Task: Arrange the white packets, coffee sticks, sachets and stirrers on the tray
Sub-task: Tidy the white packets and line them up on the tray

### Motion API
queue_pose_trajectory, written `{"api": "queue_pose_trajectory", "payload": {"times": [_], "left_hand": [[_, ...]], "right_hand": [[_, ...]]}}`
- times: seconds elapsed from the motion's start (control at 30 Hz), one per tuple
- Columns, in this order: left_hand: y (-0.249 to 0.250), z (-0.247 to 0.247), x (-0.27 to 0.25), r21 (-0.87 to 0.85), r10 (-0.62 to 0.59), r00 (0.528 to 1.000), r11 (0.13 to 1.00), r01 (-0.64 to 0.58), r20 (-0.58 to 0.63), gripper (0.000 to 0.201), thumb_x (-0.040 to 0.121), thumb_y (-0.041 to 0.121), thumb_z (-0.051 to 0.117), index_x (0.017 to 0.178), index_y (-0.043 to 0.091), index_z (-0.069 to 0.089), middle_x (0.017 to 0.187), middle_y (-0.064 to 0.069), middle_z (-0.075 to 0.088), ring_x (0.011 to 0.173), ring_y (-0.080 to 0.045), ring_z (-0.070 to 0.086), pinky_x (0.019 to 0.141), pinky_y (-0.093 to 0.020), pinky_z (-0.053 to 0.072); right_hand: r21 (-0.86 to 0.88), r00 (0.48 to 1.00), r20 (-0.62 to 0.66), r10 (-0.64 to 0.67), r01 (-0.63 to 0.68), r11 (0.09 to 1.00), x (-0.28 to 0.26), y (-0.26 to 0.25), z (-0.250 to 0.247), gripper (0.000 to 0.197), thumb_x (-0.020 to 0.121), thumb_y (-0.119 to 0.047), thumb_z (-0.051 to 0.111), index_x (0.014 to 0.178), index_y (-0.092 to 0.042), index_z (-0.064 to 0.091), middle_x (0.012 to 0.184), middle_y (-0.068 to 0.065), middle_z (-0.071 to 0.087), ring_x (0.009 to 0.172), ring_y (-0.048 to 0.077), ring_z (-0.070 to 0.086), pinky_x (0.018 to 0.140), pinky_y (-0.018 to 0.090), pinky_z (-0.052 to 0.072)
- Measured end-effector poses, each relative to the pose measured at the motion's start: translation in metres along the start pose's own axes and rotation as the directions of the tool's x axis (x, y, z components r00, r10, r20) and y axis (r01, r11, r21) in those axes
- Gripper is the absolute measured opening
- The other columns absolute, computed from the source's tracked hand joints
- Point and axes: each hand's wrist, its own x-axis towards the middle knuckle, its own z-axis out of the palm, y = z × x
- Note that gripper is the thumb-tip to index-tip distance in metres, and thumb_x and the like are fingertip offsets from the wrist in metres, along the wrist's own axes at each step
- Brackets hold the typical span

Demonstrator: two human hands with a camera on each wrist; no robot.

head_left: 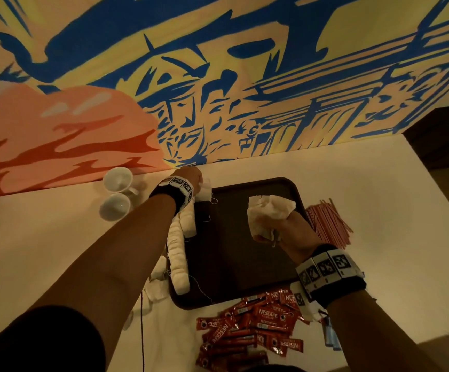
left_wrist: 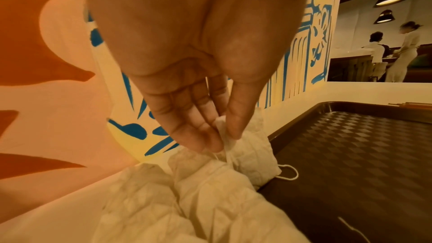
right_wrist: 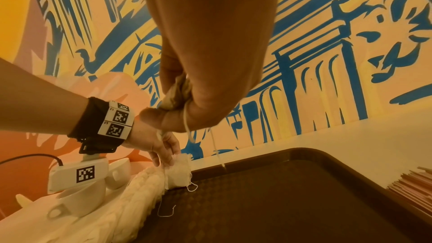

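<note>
A dark brown tray point(head_left: 234, 253) lies on the white counter. Along its left edge runs a row of white packets point(head_left: 177, 253) with loose strings. At the tray's far left corner my left hand point(head_left: 200, 183) pinches one white packet point(left_wrist: 224, 136) between thumb and fingers, at the far end of that row point(left_wrist: 210, 191). My right hand point(head_left: 269, 232) hovers over the tray's right side and grips a bunch of white packets point(head_left: 269, 210) with strings hanging from the fist point(right_wrist: 184, 103). Red coffee sticks point(head_left: 252, 323) lie in a heap in front of the tray. Pink stirrers point(head_left: 328, 224) are piled to its right.
Two white cups point(head_left: 116, 191) lie on the counter left of the tray, by the painted wall point(head_left: 218, 76). More white packets point(head_left: 156, 285) lie off the tray at its left front. A dark counter edge point(head_left: 443, 135) stands at the far right. Two people point(left_wrist: 395, 53) stand far behind.
</note>
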Motion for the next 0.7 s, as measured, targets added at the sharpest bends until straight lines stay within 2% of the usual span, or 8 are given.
{"api": "queue_pose_trajectory", "payload": {"times": [0.1, 0.17, 0.3, 0.4, 0.5, 0.6, 0.63, 0.7], "left_hand": [[-0.002, 0.001, -0.002, 0.013, -0.018, 1.000, 1.000, 0.018, -0.011, 0.022, 0.088, 0.011, 0.064, 0.109, 0.016, 0.070, 0.126, -0.007, 0.063, 0.117, -0.029, 0.058, 0.099, -0.037, 0.049], [-0.002, 0.001, -0.003, 0.008, -0.025, 0.999, 1.000, 0.025, -0.024, 0.021, 0.088, 0.011, 0.064, 0.106, 0.017, 0.070, 0.124, -0.006, 0.065, 0.115, -0.029, 0.059, 0.098, -0.037, 0.050], [-0.001, 0.003, -0.007, -0.014, -0.055, 0.997, 0.998, 0.054, -0.057, 0.021, 0.088, 0.010, 0.062, 0.106, 0.018, 0.070, 0.121, -0.006, 0.066, 0.111, -0.028, 0.061, 0.096, -0.037, 0.051], [0.001, -0.001, -0.013, -0.043, -0.096, 0.991, 0.995, 0.093, -0.093, 0.022, 0.087, 0.011, 0.065, 0.108, 0.019, 0.068, 0.123, -0.006, 0.064, 0.112, -0.029, 0.060, 0.094, -0.036, 0.050], [0.003, -0.008, -0.024, -0.095, -0.147, 0.977, 0.987, 0.133, -0.157, 0.022, 0.087, 0.018, 0.067, 0.110, 0.021, 0.068, 0.124, -0.004, 0.064, 0.112, -0.028, 0.061, 0.093, -0.035, 0.050], [0.012, -0.020, -0.047, -0.240, -0.206, 0.944, 0.960, 0.144, -0.257, 0.019, 0.087, 0.024, 0.067, 0.106, 0.023, 0.067, 0.119, 0.000, 0.066, 0.109, -0.026, 0.061, 0.088, -0.031, 0.047], [0.017, -0.024, -0.057, -0.304, -0.233, 0.929, 0.942, 0.142, -0.288, 0.017, 0.087, 0.026, 0.067, 0.104, 0.024, 0.068, 0.116, 0.002, 0.067, 0.106, -0.024, 0.062, 0.088, -0.030, 0.047], [0.029, -0.031, -0.081, -0.417, -0.258, 0.909, 0.903, 0.106, -0.328, 0.013, 0.087, 0.027, 0.069, 0.100, 0.024, 0.069, 0.109, 0.003, 0.069, 0.101, -0.019, 0.064, 0.086, -0.029, 0.049]], "right_hand": [[-0.014, 1.000, -0.019, 0.000, 0.000, 1.000, -0.006, -0.002, -0.002, 0.027, 0.095, -0.013, 0.067, 0.122, -0.013, 0.064, 0.111, 0.011, 0.072, 0.100, 0.027, 0.073, 0.083, 0.047, 0.059], [0.001, 1.000, -0.013, 0.006, -0.006, 1.000, -0.008, -0.002, -0.003, 0.030, 0.096, -0.012, 0.066, 0.125, -0.012, 0.063, 0.114, 0.012, 0.071, 0.100, 0.026, 0.073, 0.078, 0.042, 0.060], [0.055, 0.999, 0.010, 0.031, -0.031, 0.998, -0.012, -0.003, -0.002, 0.034, 0.096, -0.009, 0.065, 0.130, -0.011, 0.060, 0.124, 0.015, 0.067, 0.109, 0.029, 0.069, 0.073, 0.034, 0.059], [0.102, 0.999, 0.035, 0.041, -0.044, 0.994, -0.015, -0.004, 0.000, 0.038, 0.096, -0.008, 0.065, 0.133, -0.007, 0.058, 0.125, 0.017, 0.066, 0.107, 0.027, 0.070, 0.070, 0.030, 0.059], [0.109, 0.998, 0.056, 0.029, -0.035, 0.993, -0.018, -0.008, 0.002, 0.057, 0.083, -0.017, 0.068, 0.136, -0.003, 0.055, 0.125, 0.018, 0.066, 0.106, 0.028, 0.070, 0.070, 0.029, 0.058], [0.099, 0.997, 0.079, -0.025, 0.018, 0.995, -0.023, -0.016, 0.005, 0.059, 0.078, -0.023, 0.072, 0.133, -0.005, 0.059, 0.119, 0.016, 0.070, 0.104, 0.030, 0.071, 0.073, 0.033, 0.058], [0.114, 0.995, 0.088, -0.047, 0.037, 0.993, -0.025, -0.019, 0.006, 0.054, 0.080, -0.020, 0.074, 0.131, -0.007, 0.061, 0.118, 0.014, 0.071, 0.105, 0.031, 0.071, 0.075, 0.037, 0.059], [0.166, 0.991, 0.101, -0.084, 0.066, 0.984, -0.031, -0.028, 0.007, 0.039, 0.088, -0.004, 0.069, 0.126, -0.011, 0.063, 0.114, 0.009, 0.074, 0.103, 0.029, 0.073, 0.080, 0.044, 0.061]]}}
